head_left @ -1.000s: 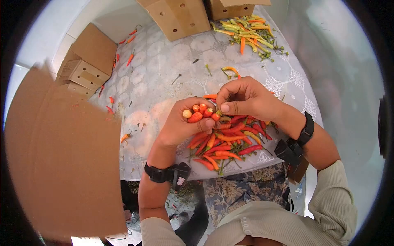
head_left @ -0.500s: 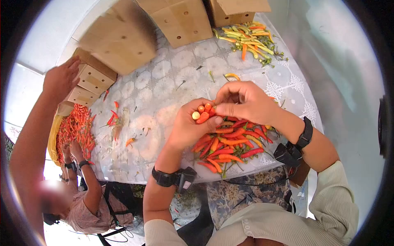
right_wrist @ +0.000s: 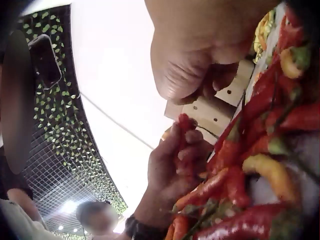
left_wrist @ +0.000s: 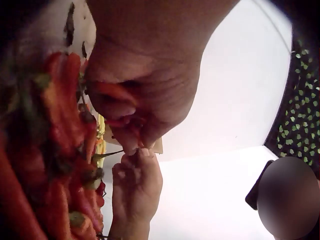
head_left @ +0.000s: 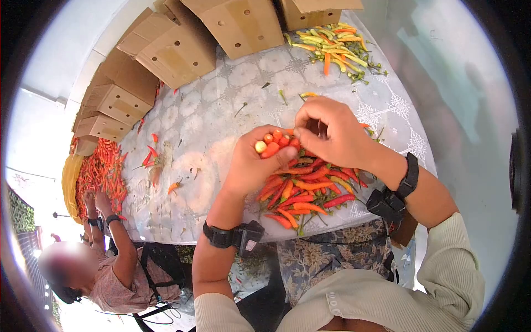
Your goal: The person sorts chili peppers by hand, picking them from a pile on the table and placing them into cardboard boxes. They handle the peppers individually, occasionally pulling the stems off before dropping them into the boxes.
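Observation:
In the head view my left hand grips a bunch of red peppers, their blunt ends showing above the fingers, one of them pale yellow. My right hand meets it at the bunch's right side, thumb and forefinger together; whether a stem lies between them is hidden. Under both hands spreads a pile of red and orange peppers with green stems. The right wrist view shows the left hand round the red peppers, with the right hand above. In the left wrist view the fingertips of both hands meet.
Cardboard boxes line the table's far and left edges. Yellow-green peppers lie at the back right. At the left, another person's hands are at a large red pepper heap. Loose stems and a few peppers dot the patterned cloth.
The large cardboard piece at the left has gone from the foreground, and a box stands at the back left. The raised arm there has left view. My hands stay together over the pile.

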The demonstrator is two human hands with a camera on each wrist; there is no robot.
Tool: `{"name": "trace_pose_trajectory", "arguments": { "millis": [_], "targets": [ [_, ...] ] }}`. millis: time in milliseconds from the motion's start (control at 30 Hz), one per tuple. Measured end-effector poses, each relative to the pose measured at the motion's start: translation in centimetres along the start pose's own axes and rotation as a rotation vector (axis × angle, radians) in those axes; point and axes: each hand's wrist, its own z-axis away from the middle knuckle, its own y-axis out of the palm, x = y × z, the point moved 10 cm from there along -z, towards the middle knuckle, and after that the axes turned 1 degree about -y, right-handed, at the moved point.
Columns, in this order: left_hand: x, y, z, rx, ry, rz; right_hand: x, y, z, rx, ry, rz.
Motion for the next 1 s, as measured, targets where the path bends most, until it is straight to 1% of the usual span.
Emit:
{"name": "trace_pose_trajectory", "arguments": {
  "millis": [100,200,233,333,433,467,533,633,800,900,1000],
  "targets": [
    [0.9,-1.6,-0.3,-0.033,-0.054,0.3,-0.9,-2.2,-0.4,-0.162,0.035,0.036],
    [2.3,-3.0,-1.2,-0.043,-0.084,0.795,-2.7,-2.3,-0.5,-0.054,0.161,0.095],
    [2.8,-2.9,-1.5,0.038,-0.11,1.075,-2.8,-2.0,-0.4,-0.004,0.173,0.147],
    [3.6,-4.3,-1.8,0.004,-0.106,1.346,-1.6,-0.1,-0.1,0.188,-0.078,0.288],
    [4.1,-5.8,-1.8,-0.096,-0.071,1.347,-1.7,1.5,0.3,0.297,-0.08,0.373],
    [3.9,-5.8,-1.9,-0.073,-0.062,1.369,-1.8,2.0,0.5,0.324,-0.084,0.404],
    [3.6,-5.4,-1.9,-0.03,-0.05,1.411,-1.5,1.4,0.3,0.299,-0.072,0.44],
    [2.7,-4.8,-1.6,0.004,-0.008,1.378,-1.8,1.0,0.5,0.281,-0.029,0.481],
    [2.1,-4.1,-1.5,0.011,-0.024,1.329,-2.3,1.0,0.2,0.222,-0.013,0.512],
    [1.7,-3.5,-1.2,0.033,-0.029,1.294,-0.3,1.3,0.2,0.232,-0.094,0.335],
    [1.3,-2.8,-1.0,0.08,-0.044,1.308,0.5,3.1,1.2,0.329,-0.205,0.386]
  ]
}}
